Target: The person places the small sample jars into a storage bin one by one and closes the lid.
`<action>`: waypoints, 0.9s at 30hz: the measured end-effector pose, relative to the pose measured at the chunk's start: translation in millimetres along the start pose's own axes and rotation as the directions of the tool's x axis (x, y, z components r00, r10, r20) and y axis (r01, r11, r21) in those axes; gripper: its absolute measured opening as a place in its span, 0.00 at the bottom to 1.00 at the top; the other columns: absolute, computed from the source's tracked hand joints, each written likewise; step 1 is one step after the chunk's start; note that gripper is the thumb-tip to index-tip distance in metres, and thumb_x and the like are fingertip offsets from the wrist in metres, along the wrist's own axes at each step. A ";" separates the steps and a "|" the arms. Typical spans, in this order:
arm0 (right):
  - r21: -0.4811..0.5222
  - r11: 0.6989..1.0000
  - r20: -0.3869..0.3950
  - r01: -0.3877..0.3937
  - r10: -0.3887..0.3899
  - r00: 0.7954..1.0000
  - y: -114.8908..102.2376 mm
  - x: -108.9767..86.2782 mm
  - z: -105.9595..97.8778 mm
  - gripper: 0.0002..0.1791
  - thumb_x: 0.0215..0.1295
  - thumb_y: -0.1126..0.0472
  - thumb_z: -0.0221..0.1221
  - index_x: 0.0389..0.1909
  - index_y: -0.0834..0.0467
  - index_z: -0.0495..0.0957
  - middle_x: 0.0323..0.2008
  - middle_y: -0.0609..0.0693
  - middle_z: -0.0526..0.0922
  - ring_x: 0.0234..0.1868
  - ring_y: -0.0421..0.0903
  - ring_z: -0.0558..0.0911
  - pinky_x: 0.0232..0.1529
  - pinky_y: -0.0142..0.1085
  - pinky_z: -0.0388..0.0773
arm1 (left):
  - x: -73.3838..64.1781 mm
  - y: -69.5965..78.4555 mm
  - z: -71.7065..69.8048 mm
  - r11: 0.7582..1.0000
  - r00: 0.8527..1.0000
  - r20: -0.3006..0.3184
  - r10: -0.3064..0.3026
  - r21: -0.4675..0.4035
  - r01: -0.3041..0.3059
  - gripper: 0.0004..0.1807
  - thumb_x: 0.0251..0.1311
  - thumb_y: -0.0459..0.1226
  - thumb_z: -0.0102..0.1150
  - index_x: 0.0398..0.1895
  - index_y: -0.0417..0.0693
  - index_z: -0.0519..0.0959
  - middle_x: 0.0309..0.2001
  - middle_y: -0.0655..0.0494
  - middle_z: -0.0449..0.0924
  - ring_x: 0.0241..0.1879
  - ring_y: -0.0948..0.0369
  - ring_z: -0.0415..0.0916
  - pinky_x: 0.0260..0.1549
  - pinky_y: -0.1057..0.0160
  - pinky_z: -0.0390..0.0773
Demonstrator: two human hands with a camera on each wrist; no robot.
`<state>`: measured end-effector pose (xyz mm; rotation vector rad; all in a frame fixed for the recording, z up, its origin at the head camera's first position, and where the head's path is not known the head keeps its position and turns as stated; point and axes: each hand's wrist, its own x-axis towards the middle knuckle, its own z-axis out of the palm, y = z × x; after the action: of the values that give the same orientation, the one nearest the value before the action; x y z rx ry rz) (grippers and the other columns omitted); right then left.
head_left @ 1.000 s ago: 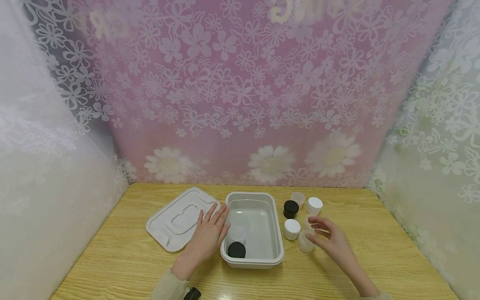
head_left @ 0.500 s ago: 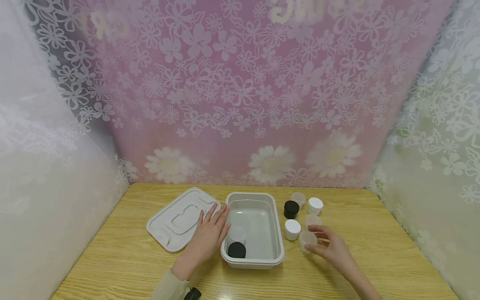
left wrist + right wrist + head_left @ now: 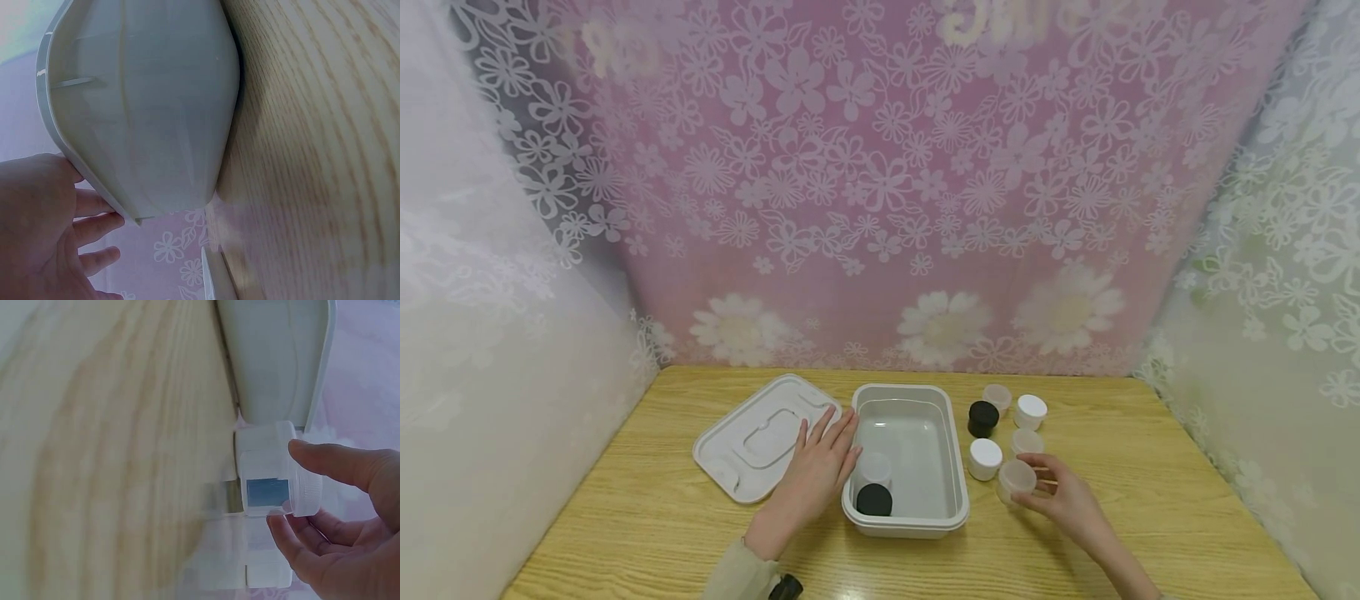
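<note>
In the head view my left hand (image 3: pixel 814 477) lies with straight, spread fingers along the left rim of a white plastic box (image 3: pixel 960 479). The left wrist view shows those fingers (image 3: pixel 94 228) at the rim of the box (image 3: pixel 156 119). Inside, at its near left corner, are a clear jar (image 3: pixel 874 468) and a black-lidded jar (image 3: pixel 874 500). Right of the box, my right hand (image 3: pixel 1067 500) pinches a small clear jar (image 3: pixel 1017 478) between thumb and fingers. A blue label marks that jar (image 3: pixel 267 492) in the right wrist view, its ribbed lid facing the palm.
Around the held jar stand two white-lidded jars (image 3: pixel 985 458), a black-lidded jar (image 3: pixel 982 418) and two more clear jars (image 3: pixel 1027 442). The box's white lid (image 3: pixel 752 467) lies flat at the left on the wooden table (image 3: pixel 640 500). A flowered curtain (image 3: pixel 880 208) hangs behind.
My right hand has come down slightly, and its thumb and fingers have closed on the nearest clear jar, which has shifted a little. The left hand has stayed at the box rim.
</note>
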<state>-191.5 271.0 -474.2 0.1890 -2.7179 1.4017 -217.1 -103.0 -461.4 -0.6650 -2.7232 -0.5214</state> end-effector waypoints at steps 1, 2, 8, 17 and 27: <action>-0.002 1.000 -0.006 -0.001 0.001 1.000 -1.0 0.2 -0.9 0.32 0.54 0.68 0.74 0.60 0.71 0.74 0.53 0.67 0.80 0.52 0.60 0.82 0.51 0.43 0.83 | 0.1 -0.1 0.2 1.000 1.000 -0.001 0.001 0.003 -0.001 0.28 0.77 0.44 0.50 0.75 0.40 0.67 0.74 0.45 0.66 0.76 0.42 0.55 0.69 0.29 0.52; 0.000 1.000 -0.014 0.001 -0.001 1.000 -2.2 0.3 -1.8 0.32 0.54 0.68 0.74 0.59 0.71 0.75 0.53 0.67 0.80 0.52 0.60 0.82 0.50 0.42 0.84 | 0.1 -0.3 0.4 1.000 1.000 0.000 0.000 0.001 0.000 0.28 0.77 0.44 0.50 0.75 0.40 0.66 0.74 0.46 0.66 0.76 0.42 0.55 0.69 0.29 0.52; -0.013 1.000 -0.036 0.023 -0.023 0.999 -9.9 1.3 -8.1 0.31 0.56 0.66 0.74 0.60 0.69 0.75 0.53 0.66 0.81 0.52 0.60 0.82 0.51 0.44 0.83 | -0.2 -1.1 1.9 1.000 1.000 0.001 -0.004 0.002 0.004 0.29 0.77 0.44 0.50 0.75 0.41 0.66 0.74 0.46 0.65 0.77 0.43 0.54 0.69 0.30 0.51; -0.007 1.000 -0.014 0.025 -0.025 1.000 -22.7 7.4 -17.9 0.33 0.60 0.63 0.72 0.65 0.68 0.72 0.59 0.68 0.77 0.57 0.65 0.79 0.54 0.49 0.81 | 0.1 -0.4 1.2 1.000 1.000 -0.014 0.004 0.000 -0.004 0.28 0.77 0.43 0.49 0.74 0.38 0.67 0.74 0.44 0.66 0.76 0.42 0.55 0.69 0.30 0.53; -0.028 0.997 -0.022 0.065 -0.066 0.998 -39.6 18.7 -24.1 0.33 0.61 0.63 0.71 0.65 0.68 0.72 0.58 0.68 0.77 0.57 0.66 0.79 0.55 0.50 0.81 | 0.4 1.4 -0.4 1.000 1.000 0.001 -0.005 0.000 0.005 0.28 0.78 0.43 0.48 0.75 0.40 0.66 0.74 0.45 0.65 0.77 0.43 0.54 0.70 0.30 0.52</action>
<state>-203.9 266.5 -426.0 0.2566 -2.6847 1.3412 -216.6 -101.9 -460.6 -0.6587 -2.7262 -0.5229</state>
